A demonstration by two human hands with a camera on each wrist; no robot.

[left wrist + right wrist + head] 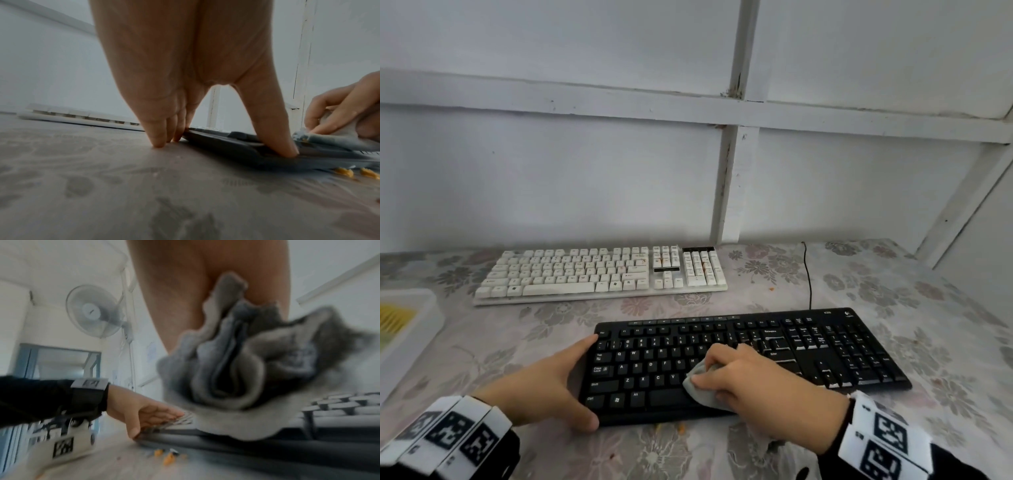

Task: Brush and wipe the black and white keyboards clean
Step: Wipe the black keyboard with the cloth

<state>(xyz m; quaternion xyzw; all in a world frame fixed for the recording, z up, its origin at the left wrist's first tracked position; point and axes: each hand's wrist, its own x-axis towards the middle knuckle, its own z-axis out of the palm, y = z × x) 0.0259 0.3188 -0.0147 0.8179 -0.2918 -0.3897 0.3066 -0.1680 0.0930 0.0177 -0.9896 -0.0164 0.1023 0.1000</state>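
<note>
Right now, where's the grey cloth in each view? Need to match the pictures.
Head: grey cloth low centre, under the right hand on the black keyboard.
Left wrist: far right edge, on the keyboard.
Right wrist: centre, bunched, close to the lens.
Shared landmark: the black keyboard.

Two keyboards, two hands, one cloth on a flowered table

On the tablecloth (945,342) lie two keyboards: one black keyboard (825,346) nearer the onlooker and one white keyboard (599,274) behind it. Two hands are in view, one left hand (544,387) and one right hand (763,380), each with one patterned wristband. There is one grey cloth (697,385), one black cable (808,274), one white tray (410,329) at the table's left edge, and one wall fan (93,311) seen from the right wrist. Orange crumbs (164,456) number several by the black keyboard's front edge; an exact count cannot be made
</note>
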